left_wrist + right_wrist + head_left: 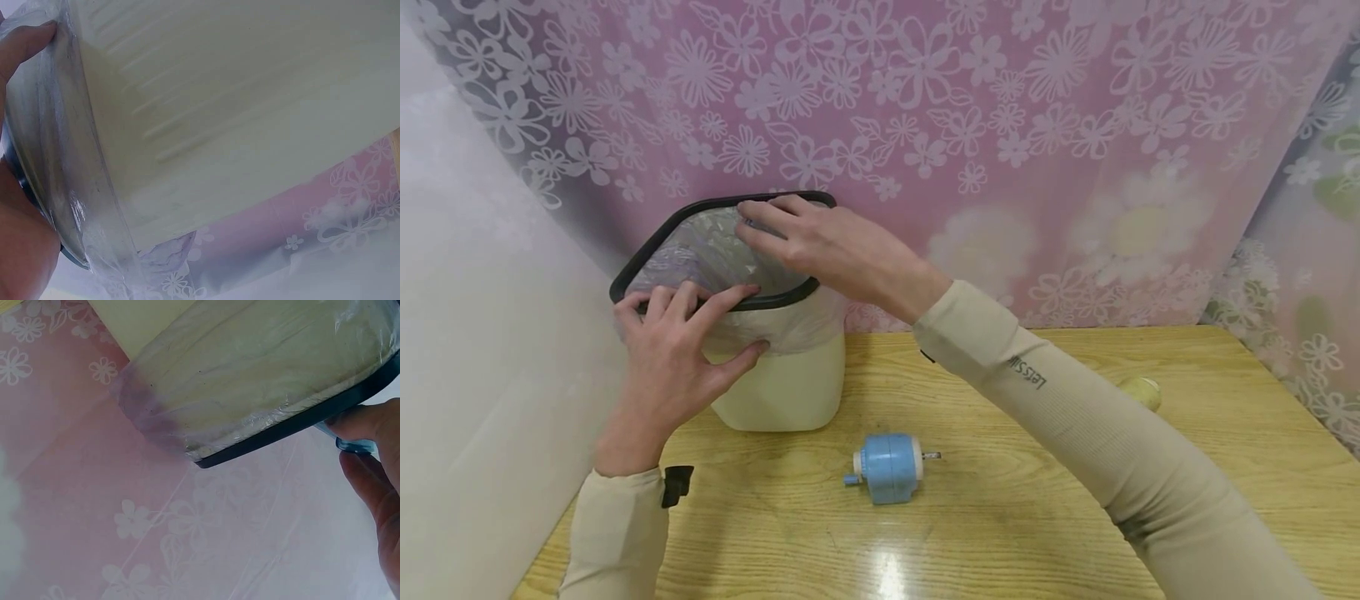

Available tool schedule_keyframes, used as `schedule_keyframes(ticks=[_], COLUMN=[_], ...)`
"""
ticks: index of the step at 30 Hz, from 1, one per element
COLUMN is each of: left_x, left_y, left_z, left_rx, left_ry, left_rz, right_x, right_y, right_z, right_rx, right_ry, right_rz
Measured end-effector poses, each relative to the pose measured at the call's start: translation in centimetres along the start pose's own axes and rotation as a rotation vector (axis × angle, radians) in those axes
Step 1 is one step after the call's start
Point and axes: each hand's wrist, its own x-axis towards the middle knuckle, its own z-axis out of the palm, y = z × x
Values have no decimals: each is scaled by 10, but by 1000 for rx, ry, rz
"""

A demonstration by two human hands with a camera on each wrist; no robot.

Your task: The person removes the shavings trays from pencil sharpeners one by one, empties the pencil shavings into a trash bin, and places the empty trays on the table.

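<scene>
Left forearm (613,533), sleeved, is held pointing away from the body; the left hand (670,346) is seen from its back, its four fingers bent at the knuckles and slightly spread, its thumb set well apart from the index finger. Right forearm (1075,417), also sleeved, is extended diagonally across to the left; the right hand (823,242) is turned back-up, fingers directed leftward and bent, thumb and one finger held close together.

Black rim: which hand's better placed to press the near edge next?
Likely the left hand: its fingers hook over the near edge of the black rim; the right hand is over the opening of the bin, fingers nearer the far edge.
</scene>
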Motion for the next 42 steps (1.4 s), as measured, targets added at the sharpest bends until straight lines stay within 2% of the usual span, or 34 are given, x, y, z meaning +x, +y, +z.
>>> schedule_keyframes(ticks=[10,16,21,24,26,31,36,42], left_x=[2,3,3,3,2,1,0,0], left_y=[1,1,1,1,2,3,5,6], left_z=[0,0,1,1,0,-3,-7,-11], left_rx=[-4,-10,-8,-8,-12,-14,1,-18], left_ry=[-5,-10,-8,-7,-9,-48,-99,-94], left_rz=[4,3,0,-3,-7,-22,-41,-29], right_x=[-2,-6,-10,-13,-15,-18,-19,-23], right_y=[1,4,6,8,9,11,11,10], right_z=[1,4,7,9,9,13,18,21], right_rx=[33,105,86,123,193,471,692,915], right_ry=[8,82,145,157,159,181,269,358], right_rz=[12,47,75,103,133,247,369,515])
